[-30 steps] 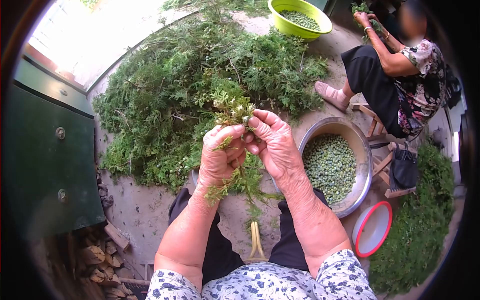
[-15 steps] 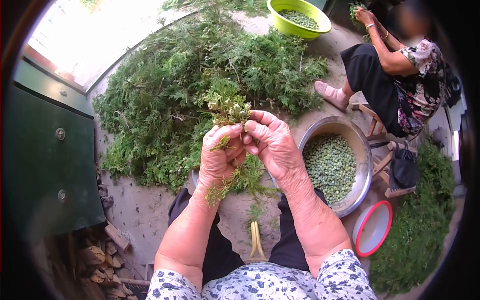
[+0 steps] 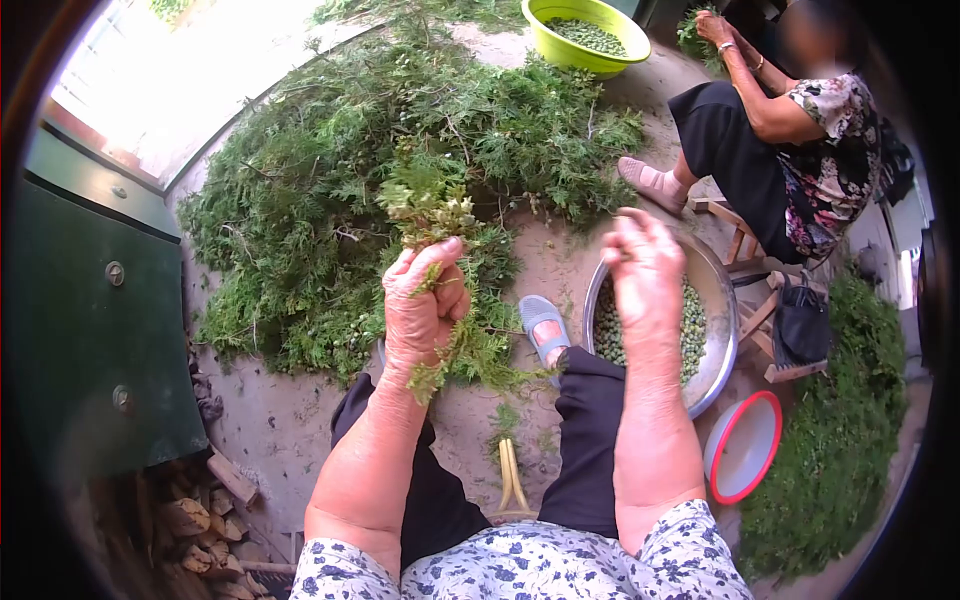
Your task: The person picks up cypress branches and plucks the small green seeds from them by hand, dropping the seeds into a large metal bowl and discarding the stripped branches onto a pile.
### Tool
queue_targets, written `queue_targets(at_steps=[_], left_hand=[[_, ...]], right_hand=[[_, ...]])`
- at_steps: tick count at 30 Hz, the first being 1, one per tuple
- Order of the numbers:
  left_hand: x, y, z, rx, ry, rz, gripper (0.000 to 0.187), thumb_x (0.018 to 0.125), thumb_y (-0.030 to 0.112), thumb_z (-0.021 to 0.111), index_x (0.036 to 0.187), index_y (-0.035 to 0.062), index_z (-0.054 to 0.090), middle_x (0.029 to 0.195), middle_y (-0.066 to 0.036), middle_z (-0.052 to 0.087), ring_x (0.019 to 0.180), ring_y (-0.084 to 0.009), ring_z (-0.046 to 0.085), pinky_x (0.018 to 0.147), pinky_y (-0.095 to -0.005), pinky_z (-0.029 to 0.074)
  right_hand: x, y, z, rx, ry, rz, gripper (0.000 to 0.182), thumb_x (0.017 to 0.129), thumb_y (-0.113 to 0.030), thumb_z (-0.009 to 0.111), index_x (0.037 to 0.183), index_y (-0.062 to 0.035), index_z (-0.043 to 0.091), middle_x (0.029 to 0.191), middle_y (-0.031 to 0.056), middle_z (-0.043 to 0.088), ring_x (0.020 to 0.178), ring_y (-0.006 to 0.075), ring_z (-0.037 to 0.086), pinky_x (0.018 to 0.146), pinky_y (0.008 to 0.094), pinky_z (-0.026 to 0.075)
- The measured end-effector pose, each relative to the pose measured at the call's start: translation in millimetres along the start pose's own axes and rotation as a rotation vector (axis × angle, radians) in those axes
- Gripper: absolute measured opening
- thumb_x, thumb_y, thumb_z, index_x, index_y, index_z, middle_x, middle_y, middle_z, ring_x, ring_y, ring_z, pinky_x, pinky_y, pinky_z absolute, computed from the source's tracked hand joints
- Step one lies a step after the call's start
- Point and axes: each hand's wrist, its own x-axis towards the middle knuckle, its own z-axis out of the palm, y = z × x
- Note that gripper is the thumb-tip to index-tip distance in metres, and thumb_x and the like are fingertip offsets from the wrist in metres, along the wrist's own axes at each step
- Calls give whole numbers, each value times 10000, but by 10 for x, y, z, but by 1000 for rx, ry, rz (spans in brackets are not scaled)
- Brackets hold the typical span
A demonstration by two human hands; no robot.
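And here's the cut evergreen sprig, held up in the left hand, fingers curled tight round its stem, leafy ends trailing below the fist. Over to the right hand, up above the metal basin, fingers loosely bent; whether anything sits in them, I cannot tell. Green berries fill the bottom of that basin. Beyond the left hand, a big heap of evergreen branches sprawls across the floor. Just beside the basin, the red-rimmed bowl leans. Farther out, a lime-green basin holds more berries, and a seated co-worker grips greenery too.
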Motion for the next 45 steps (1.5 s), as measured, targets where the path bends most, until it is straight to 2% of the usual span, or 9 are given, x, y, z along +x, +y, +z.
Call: queue_targets(at_steps=[4,10,14,17,20,25,35,40,45], left_hand=[[-12,0,-63,-31,-52,-55,150,821,187,611,800,51,554,509,44,363,419,-69,298,400,-238,277],[-60,3,5,5,-72,-115,150,823,189,610,819,48,561,511,47,356,421,-64,282,408,-238,258],[-56,10,14,58,-124,-117,159,818,192,604,749,63,540,486,42,340,406,-70,275,401,-249,253],[-72,4,44,53,-172,-145,230,816,205,599,650,86,494,470,43,319,394,-74,271,392,-254,250],[-50,-37,58,-6,-234,-223,191,790,155,628,664,73,510,469,31,347,373,-80,283,373,-252,260],[-64,-100,127,87,-272,-241,365,810,220,587,516,109,402,445,36,299,370,-82,258,376,-258,242],[-99,-143,169,133,-211,-242,367,805,213,589,508,114,397,443,39,304,365,-80,255,376,-252,241],[-140,-193,134,-59,-235,-294,355,802,199,590,513,132,395,447,52,271,383,-76,240,383,-247,220],[-149,-120,138,42,-165,-255,308,800,159,596,549,126,421,454,47,301,382,-74,265,383,-244,236]], right_hand=[[131,-105,-827,-20,582,-22,304,789,-25,556,1088,24,526,938,98,565,867,171,548,818,323,429],[169,-60,-1142,-332,762,-281,606,755,-71,582,1287,109,357,1278,257,419,1133,300,461,995,361,332],[310,-40,-1196,-264,796,-266,584,754,-21,559,1295,90,368,1300,246,408,1130,285,470,983,355,358],[241,-53,-968,-296,587,-459,376,800,-23,557,1166,58,523,1113,158,571,992,211,561,876,320,442],[-21,-189,-381,-307,143,-301,202,881,-81,568,1061,8,587,848,52,640,717,107,608,628,220,484],[-388,-17,171,-211,-290,-15,216,862,-241,629,955,-46,650,764,9,630,638,63,561,578,193,447],[-486,180,366,-24,-216,137,148,860,-174,636,883,-29,616,711,-14,595,583,53,512,527,186,397],[-256,216,197,592,-275,313,94,892,-126,571,885,-32,571,769,32,568,646,103,521,557,226,418],[-269,-114,284,517,-230,303,75,911,-97,529,926,-25,542,808,57,569,668,135,539,569,252,435]])
